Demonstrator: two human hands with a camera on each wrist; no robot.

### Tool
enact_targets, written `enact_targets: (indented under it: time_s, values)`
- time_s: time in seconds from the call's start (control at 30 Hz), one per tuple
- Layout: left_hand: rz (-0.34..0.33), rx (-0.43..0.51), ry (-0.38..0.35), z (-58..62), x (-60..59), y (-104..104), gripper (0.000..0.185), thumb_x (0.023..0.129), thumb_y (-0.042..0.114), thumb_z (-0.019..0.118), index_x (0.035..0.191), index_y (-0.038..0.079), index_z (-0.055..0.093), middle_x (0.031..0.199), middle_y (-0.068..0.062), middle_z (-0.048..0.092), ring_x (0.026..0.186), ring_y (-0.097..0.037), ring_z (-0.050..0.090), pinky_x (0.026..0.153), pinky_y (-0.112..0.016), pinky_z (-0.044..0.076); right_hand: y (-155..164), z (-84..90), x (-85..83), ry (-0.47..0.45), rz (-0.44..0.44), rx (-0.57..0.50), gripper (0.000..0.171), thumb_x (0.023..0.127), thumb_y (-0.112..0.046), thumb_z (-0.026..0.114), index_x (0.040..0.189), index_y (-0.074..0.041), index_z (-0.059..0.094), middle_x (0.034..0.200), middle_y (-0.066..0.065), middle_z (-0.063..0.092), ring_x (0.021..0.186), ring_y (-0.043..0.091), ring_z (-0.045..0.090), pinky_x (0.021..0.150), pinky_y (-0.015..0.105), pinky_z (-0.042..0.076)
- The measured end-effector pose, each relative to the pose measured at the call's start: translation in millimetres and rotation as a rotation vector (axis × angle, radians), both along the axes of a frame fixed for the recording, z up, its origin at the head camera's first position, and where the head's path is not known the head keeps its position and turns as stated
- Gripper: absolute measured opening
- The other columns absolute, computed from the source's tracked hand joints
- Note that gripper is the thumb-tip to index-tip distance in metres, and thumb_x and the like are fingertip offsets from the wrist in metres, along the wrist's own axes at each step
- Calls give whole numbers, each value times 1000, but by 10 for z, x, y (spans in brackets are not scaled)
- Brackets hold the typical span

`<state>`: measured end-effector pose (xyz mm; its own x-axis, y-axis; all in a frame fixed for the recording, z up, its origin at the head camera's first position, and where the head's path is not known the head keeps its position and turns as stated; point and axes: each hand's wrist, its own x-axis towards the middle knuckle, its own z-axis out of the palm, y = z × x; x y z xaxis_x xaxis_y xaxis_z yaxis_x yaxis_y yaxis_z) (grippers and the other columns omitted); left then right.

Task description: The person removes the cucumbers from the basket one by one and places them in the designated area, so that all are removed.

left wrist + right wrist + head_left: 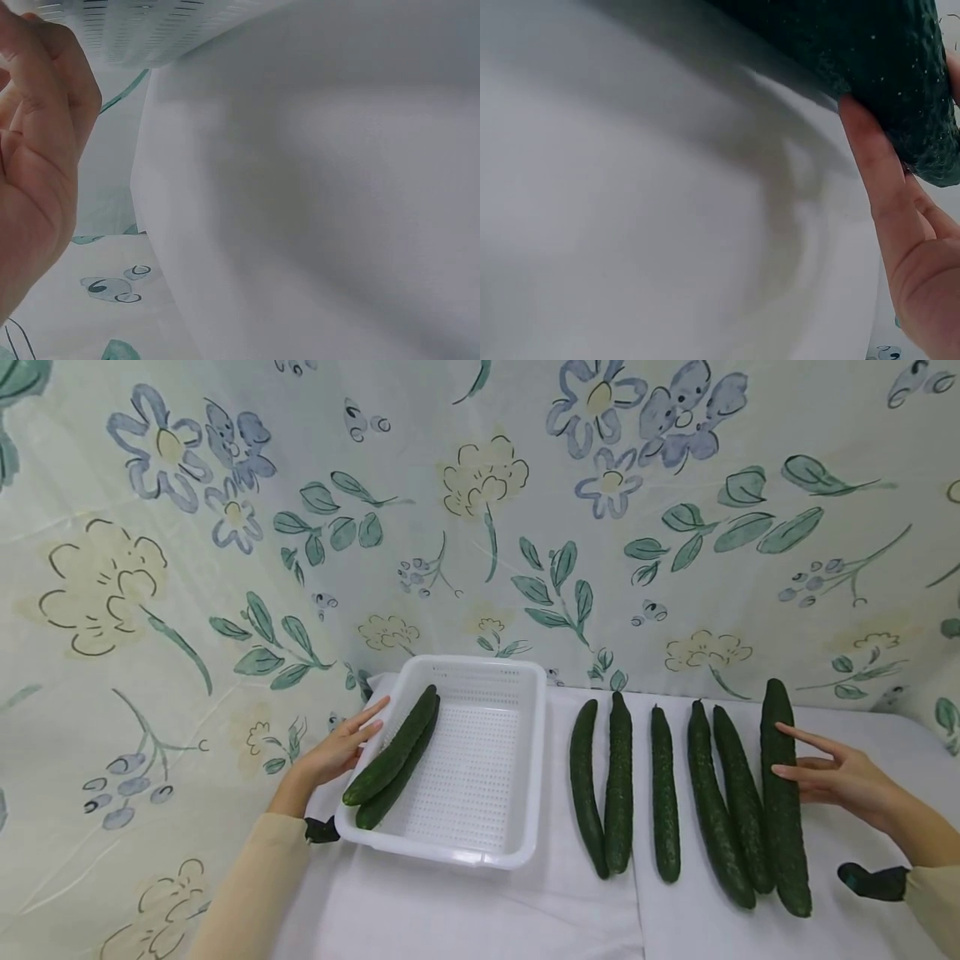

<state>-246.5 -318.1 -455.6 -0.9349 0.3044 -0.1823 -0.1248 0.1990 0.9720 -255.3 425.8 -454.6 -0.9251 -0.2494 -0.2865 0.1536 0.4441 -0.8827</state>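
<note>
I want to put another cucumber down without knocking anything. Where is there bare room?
The white basket is bare across its right part, beside its two cucumbers. The cloth in front of the basket is free too. The strip between the basket and the row of six cucumbers is narrow. The row's right end is crowded, with the right hand touching the outermost cucumber.

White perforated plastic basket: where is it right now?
In the head view the white perforated plastic basket sits left of centre on the white cloth, left hand at its left rim, two dark green cucumbers inside.
</note>
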Motion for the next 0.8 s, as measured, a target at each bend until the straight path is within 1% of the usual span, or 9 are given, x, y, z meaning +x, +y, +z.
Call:
enact_targets:
  time_s: [0.13, 0.3, 0.37, 0.43, 0.57, 0.63, 0.8]
  values:
    - [-1, 3, 1, 2, -7, 1, 50, 99, 32, 41, 144, 40, 23, 145, -2, 27, 115, -24, 44, 82, -37, 48, 49, -93, -45, 25, -5, 48, 79, 90, -27, 60, 146, -39, 5, 135, 46, 12, 90, 4, 59, 75, 42, 51]
    - [-5, -1, 6, -4, -12, 0, 50, 98, 32, 41, 144, 40, 23, 145, -2, 26, 116, -24, 44, 82, -37, 48, 107, -189, -89, 38, -15, 111, 82, 88, -29, 63, 145, -40, 6, 129, 43, 29, 88, 9, 60, 73, 41, 52]
    - [-5, -3, 10, -4, -11, 0, 50, 98, 33, 42, 144, 40, 23, 145, -2, 27, 115, -24, 44, 82, -37, 48, 125, -222, -101, 39, -17, 133, 82, 87, -29, 64, 145, -40, 6, 127, 41, 34, 88, 11, 60, 72, 41, 52]
    - [-5, -2, 12, -4, -10, 1, 50, 98, 33, 42, 144, 40, 23, 144, -2, 28, 115, -25, 44, 82, -37, 48, 139, -248, -107, 41, -17, 152, 82, 87, -31, 64, 145, -41, 6, 127, 42, 33, 89, 14, 60, 71, 41, 52]
    - [-4, -6, 20, -8, -12, 0, 50, 98, 33, 42, 144, 40, 24, 144, -2, 28, 115, -24, 44, 82, -37, 48, 150, -278, -110, 40, -8, 177, 82, 88, -33, 63, 145, -40, 5, 131, 46, 22, 94, 22, 59, 72, 42, 52]
    - [-2, -6, 18, -11, -12, 1, 49, 98, 33, 42, 144, 41, 24, 144, -2, 28, 115, -24, 44, 82, -37, 48, 148, -280, -110, 41, -5, 193, 82, 87, -34, 63, 146, -39, 5, 132, 47, 20, 95, 26, 59, 72, 42, 52]
    - [-1, 8, 1, -17, -2, -4, 49, 98, 33, 42, 143, 43, 25, 140, -5, 33, 108, -21, 49, 78, -36, 50, 142, -275, -128, 31, -8, 242, 89, 84, -39, 65, 146, -34, 1, 129, 49, 15, 91, 30, 60, 70, 43, 52]
